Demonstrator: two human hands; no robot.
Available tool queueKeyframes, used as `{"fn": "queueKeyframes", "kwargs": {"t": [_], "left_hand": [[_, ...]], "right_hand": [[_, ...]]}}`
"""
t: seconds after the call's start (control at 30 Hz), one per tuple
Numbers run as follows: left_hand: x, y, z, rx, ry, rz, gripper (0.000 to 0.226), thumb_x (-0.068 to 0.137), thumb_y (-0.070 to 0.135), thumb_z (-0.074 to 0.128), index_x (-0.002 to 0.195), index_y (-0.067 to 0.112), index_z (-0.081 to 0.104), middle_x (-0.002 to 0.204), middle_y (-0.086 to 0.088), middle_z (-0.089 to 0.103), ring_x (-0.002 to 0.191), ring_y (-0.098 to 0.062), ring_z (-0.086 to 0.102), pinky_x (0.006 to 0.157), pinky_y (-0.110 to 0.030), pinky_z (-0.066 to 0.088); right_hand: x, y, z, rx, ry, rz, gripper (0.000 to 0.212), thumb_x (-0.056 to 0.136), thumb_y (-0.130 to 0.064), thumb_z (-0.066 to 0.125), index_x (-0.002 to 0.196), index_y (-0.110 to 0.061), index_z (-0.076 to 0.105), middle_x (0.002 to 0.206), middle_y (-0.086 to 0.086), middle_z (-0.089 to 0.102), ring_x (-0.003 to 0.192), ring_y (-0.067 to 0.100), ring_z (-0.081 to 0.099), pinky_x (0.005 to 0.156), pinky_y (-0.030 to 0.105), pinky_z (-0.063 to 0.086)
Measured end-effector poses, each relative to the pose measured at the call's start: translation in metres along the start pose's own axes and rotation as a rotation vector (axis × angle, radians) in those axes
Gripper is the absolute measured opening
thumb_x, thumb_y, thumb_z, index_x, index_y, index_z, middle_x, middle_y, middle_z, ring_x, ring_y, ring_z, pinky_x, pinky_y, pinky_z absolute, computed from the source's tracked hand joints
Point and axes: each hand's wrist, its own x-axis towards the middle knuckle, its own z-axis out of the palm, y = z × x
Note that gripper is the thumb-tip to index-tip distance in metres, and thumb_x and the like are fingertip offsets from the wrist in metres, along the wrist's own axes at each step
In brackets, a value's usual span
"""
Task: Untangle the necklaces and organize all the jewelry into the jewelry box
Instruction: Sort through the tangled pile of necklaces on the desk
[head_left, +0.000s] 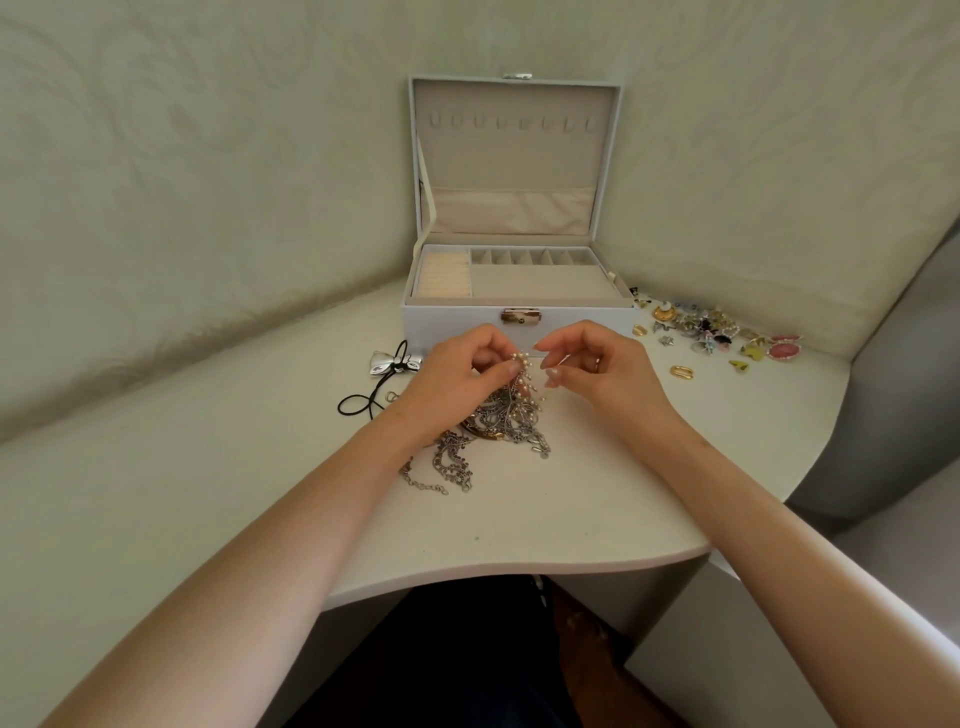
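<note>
A tangle of silver chains (498, 426) with a gold piece lies on the white table (545, 519) in front of me. A pearl necklace (522, 371) rises out of the tangle. My left hand (462, 376) pinches the pearl strand, and my right hand (597, 369) pinches a thin strand of it just to the right. More chain (447, 467) trails toward me. The white jewelry box (514, 312) stands open behind my hands, with a ring roll at its left and small compartments along the back.
A silver bow pendant on a black cord (395, 364) lies left of my hands. Several earrings, rings and brooches (717, 332) are scattered right of the box. A gold link (681, 372) lies apart from them. Walls close in behind and left; the table edge curves near me.
</note>
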Motion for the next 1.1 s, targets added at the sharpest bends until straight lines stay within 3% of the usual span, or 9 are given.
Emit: {"fn": "queueKeyframes", "kwargs": {"t": [0.13, 0.3, 0.47, 0.57, 0.67, 0.73, 0.93, 1.03, 1.1], "left_hand": [[0.0012, -0.0013, -0.0001, -0.064, -0.014, 0.002, 0.012, 0.091, 0.010, 0.059, 0.086, 0.021, 0.056, 0.074, 0.008, 0.067, 0.065, 0.005, 0.060, 0.073, -0.011, 0.046], [0.0020, -0.0039, -0.0002, -0.108, -0.020, -0.001, 0.012, 0.090, 0.011, 0.060, 0.086, 0.022, 0.059, 0.070, 0.011, 0.066, 0.064, 0.002, 0.061, 0.075, -0.018, 0.047], [0.0027, -0.0052, 0.0000, -0.113, -0.059, -0.013, 0.013, 0.090, 0.015, 0.060, 0.083, 0.025, 0.063, 0.078, 0.011, 0.066, 0.076, -0.005, 0.062, 0.086, -0.032, 0.049], [0.0025, -0.0051, -0.0006, -0.130, -0.063, -0.016, 0.012, 0.090, 0.016, 0.061, 0.082, 0.024, 0.064, 0.077, 0.011, 0.065, 0.076, -0.004, 0.060, 0.085, -0.030, 0.048], [0.0027, -0.0048, -0.0006, -0.157, -0.042, -0.027, 0.013, 0.087, 0.014, 0.063, 0.079, 0.024, 0.066, 0.072, 0.012, 0.066, 0.071, -0.003, 0.059, 0.080, -0.027, 0.048], [0.0029, -0.0040, -0.0006, -0.130, -0.037, -0.030, 0.017, 0.086, 0.014, 0.065, 0.074, 0.026, 0.066, 0.070, 0.012, 0.066, 0.070, -0.005, 0.059, 0.077, -0.027, 0.048], [0.0011, -0.0031, -0.0005, 0.046, -0.005, 0.022, 0.010, 0.083, 0.022, 0.069, 0.074, 0.018, 0.066, 0.073, 0.007, 0.068, 0.062, 0.004, 0.054, 0.063, -0.010, 0.040], [0.0006, -0.0034, -0.0015, 0.068, 0.020, 0.055, 0.014, 0.083, 0.024, 0.068, 0.070, 0.021, 0.063, 0.070, 0.010, 0.067, 0.061, 0.005, 0.054, 0.063, -0.011, 0.040], [0.0010, -0.0040, -0.0026, 0.090, 0.042, 0.079, 0.017, 0.084, 0.024, 0.067, 0.068, 0.024, 0.061, 0.068, 0.013, 0.066, 0.065, 0.000, 0.057, 0.069, -0.019, 0.044]], "right_hand": [[0.0003, 0.0004, 0.0012, 0.014, -0.028, 0.016, 0.029, 0.079, 0.008, 0.066, 0.088, -0.020, 0.066, 0.079, 0.003, 0.063, 0.065, 0.012, 0.058, 0.068, 0.017, 0.047], [0.0011, 0.0030, 0.0010, 0.015, -0.021, -0.009, 0.026, 0.080, 0.005, 0.068, 0.088, -0.019, 0.066, 0.075, 0.001, 0.062, 0.066, 0.013, 0.058, 0.070, 0.025, 0.050], [0.0008, 0.0031, 0.0034, -0.090, 0.045, -0.034, 0.019, 0.081, 0.001, 0.067, 0.078, -0.017, 0.062, 0.072, -0.010, 0.062, 0.065, 0.006, 0.056, 0.065, 0.014, 0.043], [-0.0006, 0.0007, 0.0045, -0.186, 0.037, -0.080, 0.024, 0.080, 0.005, 0.062, 0.077, -0.019, 0.061, 0.082, -0.010, 0.061, 0.069, -0.001, 0.052, 0.066, 0.011, 0.039], [-0.0022, -0.0017, 0.0041, -0.166, -0.019, -0.048, 0.010, 0.081, -0.015, 0.071, 0.079, -0.020, 0.063, 0.087, -0.006, 0.061, 0.070, -0.001, 0.052, 0.064, 0.011, 0.038], [-0.0027, -0.0008, 0.0058, -0.202, -0.014, -0.043, 0.014, 0.076, -0.024, 0.077, 0.078, -0.021, 0.063, 0.085, -0.006, 0.062, 0.069, -0.001, 0.052, 0.063, 0.010, 0.038], [-0.0020, 0.0004, 0.0067, -0.234, 0.011, -0.042, 0.018, 0.076, -0.006, 0.072, 0.074, -0.021, 0.063, 0.066, -0.016, 0.062, 0.067, -0.003, 0.055, 0.067, 0.012, 0.039], [-0.0023, 0.0014, 0.0062, -0.188, 0.018, -0.044, 0.021, 0.078, -0.003, 0.069, 0.073, -0.022, 0.061, 0.067, -0.017, 0.063, 0.069, -0.001, 0.058, 0.071, 0.020, 0.045], [-0.0020, 0.0020, 0.0058, -0.162, 0.021, -0.038, 0.021, 0.078, -0.003, 0.070, 0.074, -0.021, 0.061, 0.069, -0.014, 0.064, 0.068, 0.003, 0.058, 0.069, 0.021, 0.046]]}}
